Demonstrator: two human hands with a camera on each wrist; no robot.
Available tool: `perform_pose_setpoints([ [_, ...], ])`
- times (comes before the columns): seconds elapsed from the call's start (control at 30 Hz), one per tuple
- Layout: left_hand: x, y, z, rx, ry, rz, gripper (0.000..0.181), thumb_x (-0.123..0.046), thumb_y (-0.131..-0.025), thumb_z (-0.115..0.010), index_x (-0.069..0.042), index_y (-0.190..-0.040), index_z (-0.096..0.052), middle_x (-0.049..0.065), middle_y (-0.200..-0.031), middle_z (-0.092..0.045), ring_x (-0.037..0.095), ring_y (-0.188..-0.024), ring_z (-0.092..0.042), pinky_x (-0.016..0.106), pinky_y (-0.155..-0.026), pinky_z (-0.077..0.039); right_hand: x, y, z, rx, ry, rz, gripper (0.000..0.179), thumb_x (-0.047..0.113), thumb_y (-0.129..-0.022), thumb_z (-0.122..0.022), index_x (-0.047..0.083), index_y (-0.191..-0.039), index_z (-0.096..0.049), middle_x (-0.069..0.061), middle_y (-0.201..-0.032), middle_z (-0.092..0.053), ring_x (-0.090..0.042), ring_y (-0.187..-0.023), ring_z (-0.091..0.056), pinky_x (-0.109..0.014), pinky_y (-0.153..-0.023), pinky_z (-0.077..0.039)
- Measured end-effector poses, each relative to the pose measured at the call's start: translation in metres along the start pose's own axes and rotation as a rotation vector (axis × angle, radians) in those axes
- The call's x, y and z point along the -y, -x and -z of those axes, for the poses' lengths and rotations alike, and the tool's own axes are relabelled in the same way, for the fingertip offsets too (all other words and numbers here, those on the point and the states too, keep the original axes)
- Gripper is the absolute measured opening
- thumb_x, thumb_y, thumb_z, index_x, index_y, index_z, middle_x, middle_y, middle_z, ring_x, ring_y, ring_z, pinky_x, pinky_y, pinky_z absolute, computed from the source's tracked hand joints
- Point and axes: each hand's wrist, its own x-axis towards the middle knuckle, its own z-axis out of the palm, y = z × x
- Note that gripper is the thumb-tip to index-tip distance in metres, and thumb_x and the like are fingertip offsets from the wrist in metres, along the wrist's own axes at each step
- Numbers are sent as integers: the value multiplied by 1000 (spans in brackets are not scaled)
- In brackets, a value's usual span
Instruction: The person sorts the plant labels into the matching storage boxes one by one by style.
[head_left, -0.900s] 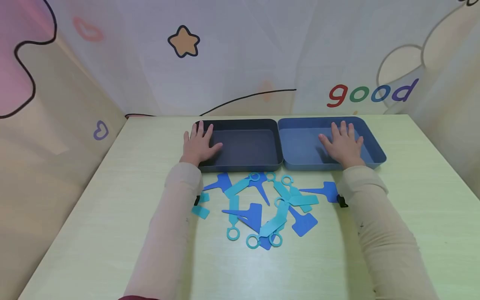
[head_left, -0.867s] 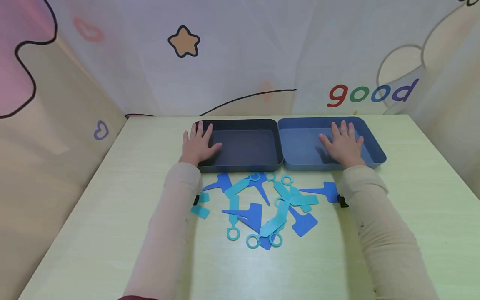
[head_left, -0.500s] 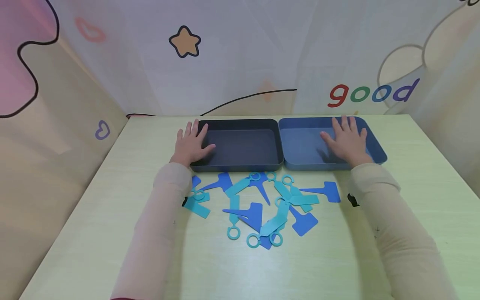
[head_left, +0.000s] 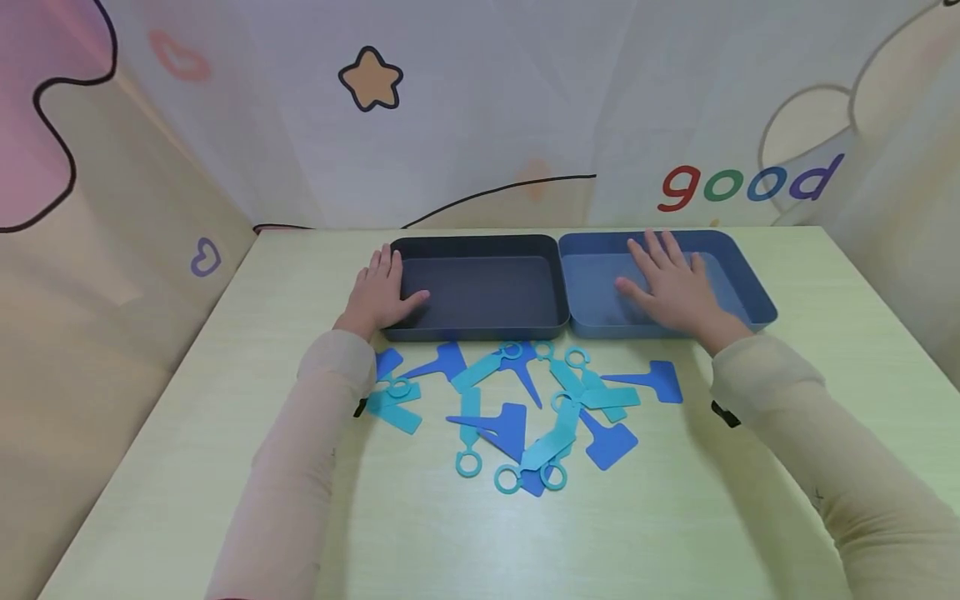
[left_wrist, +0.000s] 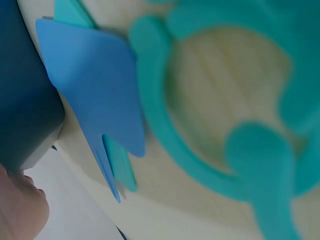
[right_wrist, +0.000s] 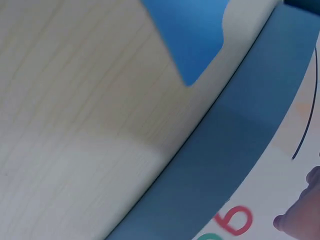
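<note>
While the left hand [head_left: 377,293] lies over the nine-o'clock end of the dark tray [head_left: 487,292], its grip apart with the thumb out from straight fingers, the right hand [head_left: 678,292] spreads over the blue tray [head_left: 588,302], its grip likewise apart; contact with either tray cannot be told. Turquoise ring-ended tags [head_left: 477,372] and blue T-shaped tags [head_left: 611,447] lie scattered and overlapping on the worktop [head_left: 600,542], between six and seven o'clock from where the trays meet, with one blue tag [head_left: 664,382] separate at the heap's three o'clock.
</note>
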Motion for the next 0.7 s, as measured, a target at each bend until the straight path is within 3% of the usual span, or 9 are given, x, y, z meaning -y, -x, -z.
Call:
perform_pose_setpoints([
  [0.33,3,4,-1,54,104,6,96,-56,-98,-39,9,-153,3,25,-163,13,41,-153,7,53,-124,-4,32,22,-8,28,28,160,77,47,-100,-47,6,-157,-17,-21,-165,-7,-41,-153,0,-70,-117,-4],
  [0.5,4,5,-2,54,130,-19,105,-68,-94,-36,8,-154,5,24,-163,15,40,-153,8,53,-124,-3,49,33,-18,53,-5,236,75,46,-101,-46,4,-157,-19,-21,-164,-10,-42,-152,-3,-69,-117,-7],
  [0.7,0,9,0,84,111,-15,95,-55,-99,-40,9,-153,5,25,-162,14,41,-153,7,52,-125,-3,72,51,-37,88,-39,390,72,44,-99,-50,6,-156,-26,-19,-164,-17,-41,-152,-8,-70,-116,-11],
])
